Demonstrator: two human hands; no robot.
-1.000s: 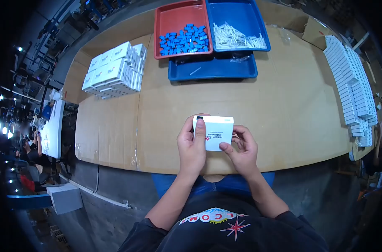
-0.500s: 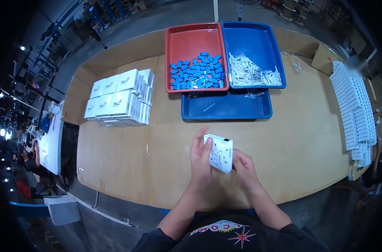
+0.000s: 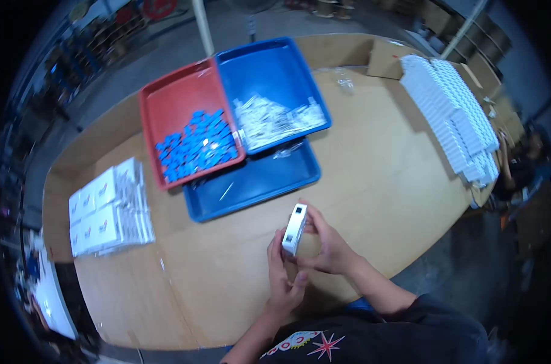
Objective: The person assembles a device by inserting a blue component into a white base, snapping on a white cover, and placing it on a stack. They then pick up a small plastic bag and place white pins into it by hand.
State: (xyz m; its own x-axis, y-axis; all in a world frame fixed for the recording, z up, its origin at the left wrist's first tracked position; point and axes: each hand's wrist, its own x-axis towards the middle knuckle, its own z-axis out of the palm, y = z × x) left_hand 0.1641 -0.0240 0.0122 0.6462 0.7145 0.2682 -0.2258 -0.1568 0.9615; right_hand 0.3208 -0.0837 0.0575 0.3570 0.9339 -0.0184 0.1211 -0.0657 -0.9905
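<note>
A small white box (image 3: 295, 229) is tilted on its edge between my two hands, above the cardboard-covered table. My left hand (image 3: 284, 280) lies along its left side, fingers against the box and thumb apart from it. On the right side my right hand (image 3: 327, 241) grips the box, its fingers curled behind the upper part. Beyond the hands are a red tray (image 3: 177, 91) of blue pieces (image 3: 198, 145), a blue tray (image 3: 258, 60) of white sticks or packets (image 3: 275, 121), and a lower blue tray (image 3: 251, 185) with one thin strip in it.
White boxes with a logo (image 3: 105, 209) are stacked at the left. A long stack of white boxes (image 3: 448, 118) stands at the right. A cardboard wall (image 3: 342, 50) edges the far side. Another person (image 3: 518, 170) is at the right edge, beyond the table.
The view has turned to the right. The box now shows its narrow side instead of its printed face. My right hand has moved up along it, and my left thumb has come off the face.
</note>
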